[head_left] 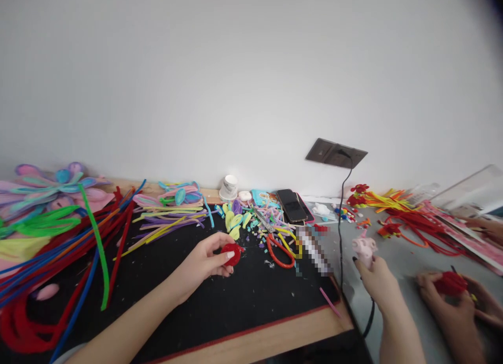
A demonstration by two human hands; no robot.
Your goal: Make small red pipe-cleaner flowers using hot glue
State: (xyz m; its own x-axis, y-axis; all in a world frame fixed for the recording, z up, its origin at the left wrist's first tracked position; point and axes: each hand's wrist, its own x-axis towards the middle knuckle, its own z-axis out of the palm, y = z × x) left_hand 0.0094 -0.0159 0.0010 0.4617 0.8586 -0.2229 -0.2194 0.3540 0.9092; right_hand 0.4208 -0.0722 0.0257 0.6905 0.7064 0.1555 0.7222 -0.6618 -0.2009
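My left hand (208, 259) pinches a small round red fuzzy piece (231, 254) between thumb and fingers, over the black mat (243, 306). Out to the right, over the grey table, my right hand (375, 275) is closed around a pale pink tool (364, 250), its top pointing up. A black cord runs down beside the tool and shows again below my wrist. Orange-handled scissors (281, 251) lie on the mat between my hands, next to small yellow, purple and teal scraps (255, 225).
Colourful pipe cleaners (98, 243) cover the left. A paper cup (228, 187) and a phone (291, 205) stand or lie near the wall, below a socket (336, 153). At right, another person's hands (448, 301) hold a red piece, near red strips (416, 228).
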